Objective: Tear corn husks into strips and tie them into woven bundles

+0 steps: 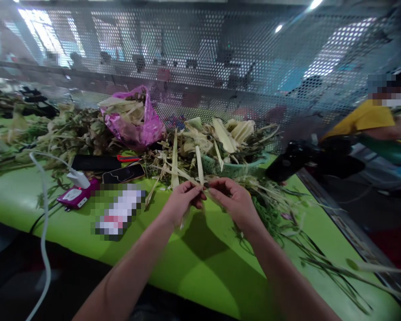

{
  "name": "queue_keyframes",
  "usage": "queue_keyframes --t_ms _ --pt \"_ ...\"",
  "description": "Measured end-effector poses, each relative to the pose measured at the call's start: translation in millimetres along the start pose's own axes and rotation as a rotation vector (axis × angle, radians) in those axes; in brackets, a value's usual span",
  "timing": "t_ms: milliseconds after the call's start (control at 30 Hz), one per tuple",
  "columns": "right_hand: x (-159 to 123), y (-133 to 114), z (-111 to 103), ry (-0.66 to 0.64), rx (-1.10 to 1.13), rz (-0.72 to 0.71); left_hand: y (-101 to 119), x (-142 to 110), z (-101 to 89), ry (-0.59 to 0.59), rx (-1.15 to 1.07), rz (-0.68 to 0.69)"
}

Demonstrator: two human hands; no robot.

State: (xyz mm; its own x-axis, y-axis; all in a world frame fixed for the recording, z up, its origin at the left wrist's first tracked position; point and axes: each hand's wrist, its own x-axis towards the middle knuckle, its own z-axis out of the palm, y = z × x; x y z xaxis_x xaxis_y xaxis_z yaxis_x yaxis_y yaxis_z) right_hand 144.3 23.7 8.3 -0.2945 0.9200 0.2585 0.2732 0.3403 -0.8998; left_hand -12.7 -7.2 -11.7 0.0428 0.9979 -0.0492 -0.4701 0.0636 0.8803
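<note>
Pinching the near end of a pale husk strip (199,166) above the green desk (175,263), the left hand (180,203) is the nearer, the strip's long axis running forward from its grip, while whether the right hand (235,203), just beside, grasps it cannot be told.

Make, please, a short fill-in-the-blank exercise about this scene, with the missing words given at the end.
1. The left hand holds a pale strip above a ____ tabletop, close to the right hand.
2. In the picture, the plastic bag stands to the ____ of the basket.
3. The sleeve toward the right edge is ____.

Missing words: green; left; yellow.
</note>
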Motion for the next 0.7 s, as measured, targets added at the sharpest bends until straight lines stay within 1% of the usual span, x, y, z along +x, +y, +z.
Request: queue_keyframes --t_ms 67,200,267,400,500,600,700 --pt "0 0 -1 -0.009 -0.069 -0.08 1 1 -1.8 0.019 -0.03 -0.006" --pt "-1 -5 -1 0.11 -0.316 -0.362 0 2 -2.2 0.034 -0.031 -0.028" --pt "-2 -7 0 0.133 -0.429 -0.454 -1 2 -1.1 0.053 -0.015 -0.046" --pt "-5 -5 6 0.174 -0.555 -0.528 -3 2 0.5 0.069 0.012 -0.043" --pt "-8 -2 9 0.182 -0.635 -0.58 -5 3 -0.1 0.067 -0.011 -0.04" --pt "-12 -2 12 0.166 -0.766 -0.654 -6 4 -1.5 0.072 -0.097 -0.049" --pt "-14 -3 13 0.158 -0.894 -0.711 -5 5 -2.9 0.082 -0.21 -0.086"
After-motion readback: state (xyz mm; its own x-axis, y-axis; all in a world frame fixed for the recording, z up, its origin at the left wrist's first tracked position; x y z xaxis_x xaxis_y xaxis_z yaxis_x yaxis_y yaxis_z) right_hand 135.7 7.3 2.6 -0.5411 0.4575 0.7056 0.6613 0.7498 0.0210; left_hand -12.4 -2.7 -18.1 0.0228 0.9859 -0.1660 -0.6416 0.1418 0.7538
